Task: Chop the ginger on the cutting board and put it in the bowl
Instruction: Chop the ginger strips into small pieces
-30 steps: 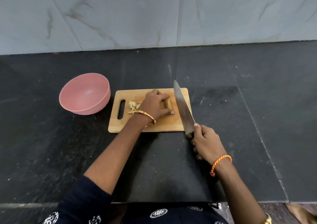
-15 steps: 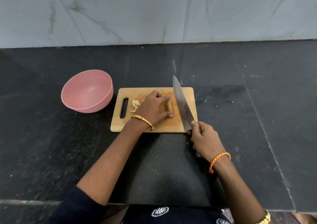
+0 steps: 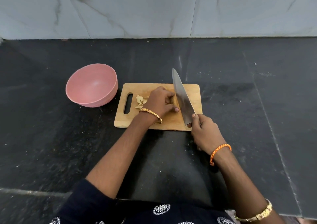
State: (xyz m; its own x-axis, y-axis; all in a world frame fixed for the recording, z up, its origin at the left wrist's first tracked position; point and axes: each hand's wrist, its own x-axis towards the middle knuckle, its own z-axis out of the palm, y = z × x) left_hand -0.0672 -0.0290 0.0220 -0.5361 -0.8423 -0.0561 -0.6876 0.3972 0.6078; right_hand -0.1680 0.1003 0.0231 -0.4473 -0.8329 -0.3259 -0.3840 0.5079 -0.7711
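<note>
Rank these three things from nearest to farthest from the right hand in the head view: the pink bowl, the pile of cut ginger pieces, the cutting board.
Measured from the right hand:
1. Cutting board: just ahead, its near right corner beside the hand.
2. Cut ginger pieces: on the board's left part, near the handle slot.
3. Pink bowl: off the board, on the counter at far left.

There is a single view, taken from a camera on the person's head, looking forward and steeply down over the black desk (image 3: 257, 103). It sits close above the work, so both forearms enter from the bottom edge and reach toward the middle of the frame. The wide lens bends the desk's far edge, and the pale marbled wall (image 3: 154, 9) fills the upper quarter of the frame.
</note>
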